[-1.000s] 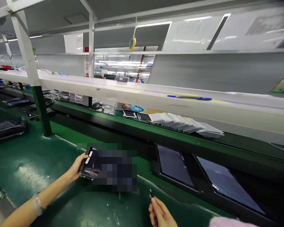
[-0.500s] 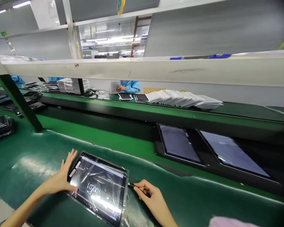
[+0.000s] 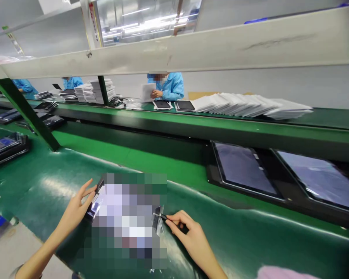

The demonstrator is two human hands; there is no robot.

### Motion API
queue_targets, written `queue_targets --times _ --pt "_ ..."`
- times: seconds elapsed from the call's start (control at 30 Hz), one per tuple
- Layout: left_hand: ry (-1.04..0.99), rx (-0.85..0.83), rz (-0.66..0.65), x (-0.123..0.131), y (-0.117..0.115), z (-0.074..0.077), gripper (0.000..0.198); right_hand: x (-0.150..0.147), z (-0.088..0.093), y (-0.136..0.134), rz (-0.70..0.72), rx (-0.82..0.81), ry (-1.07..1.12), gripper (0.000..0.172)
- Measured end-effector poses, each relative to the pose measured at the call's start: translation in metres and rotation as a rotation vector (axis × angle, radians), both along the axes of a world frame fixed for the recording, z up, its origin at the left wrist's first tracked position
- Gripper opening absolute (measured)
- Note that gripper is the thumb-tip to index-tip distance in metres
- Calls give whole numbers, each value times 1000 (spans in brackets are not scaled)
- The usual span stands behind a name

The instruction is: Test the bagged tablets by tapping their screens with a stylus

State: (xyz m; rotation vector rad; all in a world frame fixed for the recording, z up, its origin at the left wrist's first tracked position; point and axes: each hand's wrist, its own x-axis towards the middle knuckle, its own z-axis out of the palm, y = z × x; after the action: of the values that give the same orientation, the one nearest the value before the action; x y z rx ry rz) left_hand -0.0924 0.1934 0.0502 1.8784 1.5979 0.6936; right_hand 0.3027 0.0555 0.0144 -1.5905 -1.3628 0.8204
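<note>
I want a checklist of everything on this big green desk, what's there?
Surface: green mat, wrinkled and shiny.
Job's things: flat dark device, mostly blurred out, lying on the mat between both hands.
Clutter: two dark screens on the belt; fanned white sheets and stacked trays on the far bench.
Grips: left hand flat against the device's left edge; right hand pinches a thin dark tool at its right edge.
Cables: a dark tangle on the far bench, too small to tell.
Surroundings: white beam overhead; people in blue coats across the line.
</note>
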Motion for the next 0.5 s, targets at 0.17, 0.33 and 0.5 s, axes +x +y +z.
queue_targets --times 0.17,0.33,0.5 --pt "24 -4 -21 17 -10 11 59 -7 -7 4 1 36 30 40" --pt "235 212 -88 31 -12 21 51 -5 -16 8 -32 68 -35 33" --pt "367 318 -141 53 -27 27 89 5 -7 5 -66 84 -173 41"
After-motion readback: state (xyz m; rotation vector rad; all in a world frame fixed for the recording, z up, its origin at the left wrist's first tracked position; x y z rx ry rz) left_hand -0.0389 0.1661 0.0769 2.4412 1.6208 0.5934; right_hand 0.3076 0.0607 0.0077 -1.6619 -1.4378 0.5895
